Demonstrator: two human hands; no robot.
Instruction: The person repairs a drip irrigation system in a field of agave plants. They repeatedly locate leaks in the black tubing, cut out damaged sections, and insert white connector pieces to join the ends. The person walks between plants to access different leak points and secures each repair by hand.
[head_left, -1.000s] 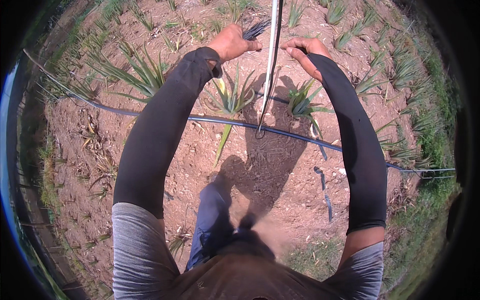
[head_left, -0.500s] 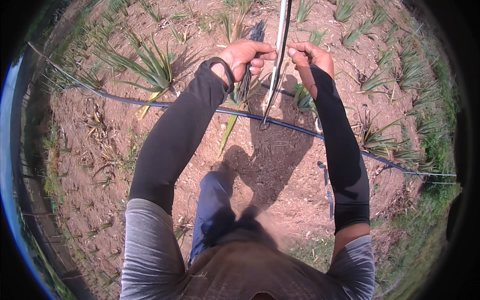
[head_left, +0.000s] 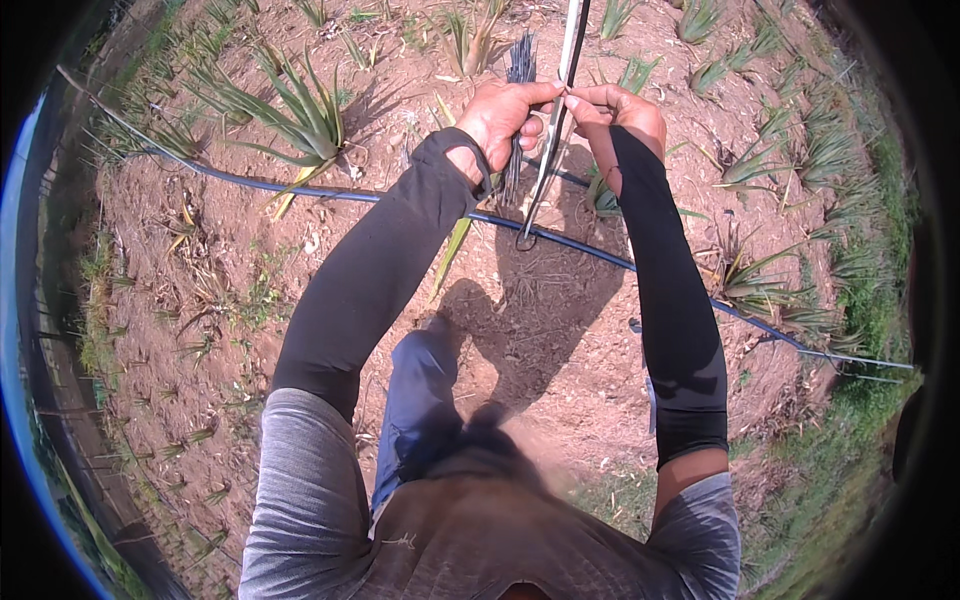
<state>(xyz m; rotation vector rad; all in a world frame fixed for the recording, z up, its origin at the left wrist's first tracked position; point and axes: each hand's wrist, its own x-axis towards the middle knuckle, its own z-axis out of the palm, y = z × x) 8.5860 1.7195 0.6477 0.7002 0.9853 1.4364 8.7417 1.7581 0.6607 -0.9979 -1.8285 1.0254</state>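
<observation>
My left hand (head_left: pixel 497 120) is closed round a bundle of thin black strands (head_left: pixel 521 62), whose ends stick out above and below the fist. Its thumb and forefinger also pinch at the side of a slim pale stake (head_left: pixel 572 38), which has a thin black tube running along it. My right hand (head_left: pixel 632 112) meets it there from the other side, thumb and forefinger pinched together. What the two fingertips hold between them is too small to make out. The stake's foot stands at a dark blue hose (head_left: pixel 575 245), by a small black loop (head_left: pixel 525 241).
Spiky green plants grow in the reddish soil, a large one (head_left: pixel 312 130) to the left and another (head_left: pixel 750 280) to the right. The hose crosses the ground from left to right before my leg (head_left: pixel 420 390). Grass (head_left: pixel 860 440) borders the right side.
Both hands have drawn together, so the fingertips now meet at the stake. My left hand has shifted slightly right with the bundle still in it.
</observation>
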